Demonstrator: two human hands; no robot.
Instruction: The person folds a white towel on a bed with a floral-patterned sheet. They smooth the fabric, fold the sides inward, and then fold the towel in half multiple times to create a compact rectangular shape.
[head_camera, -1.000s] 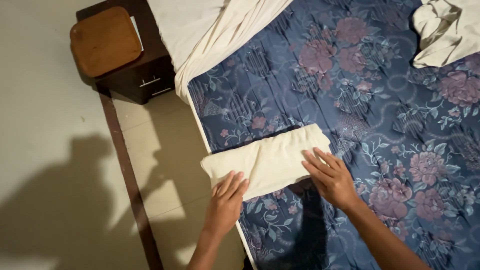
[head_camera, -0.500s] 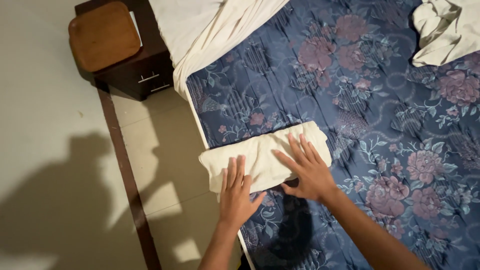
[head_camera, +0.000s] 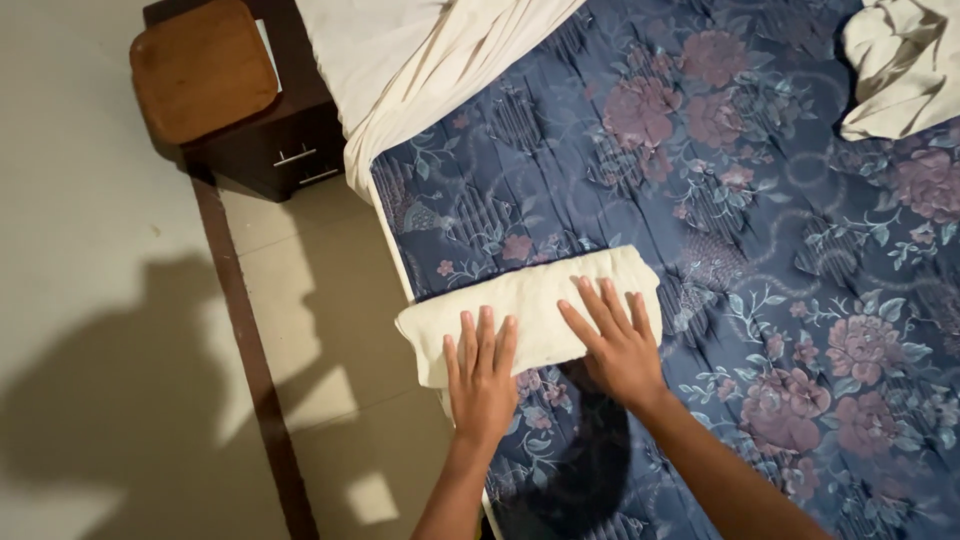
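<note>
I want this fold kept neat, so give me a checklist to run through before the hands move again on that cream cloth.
1. Left hand flat on the folded cream cloth, fingers spread: ok.
2. Right hand flat on the cloth's right half: ok.
3. Cloth fully supported by the floral mattress: not ok; its left end juts past the mattress edge.
4. Cloth edges aligned into an even strip: ok on the side that shows; underside cannot tell.
5. Loose white sheet clear of the cloth: ok, it lies apart near the top.
6. Crumpled cloth in the far corner out of the way: ok.
</note>
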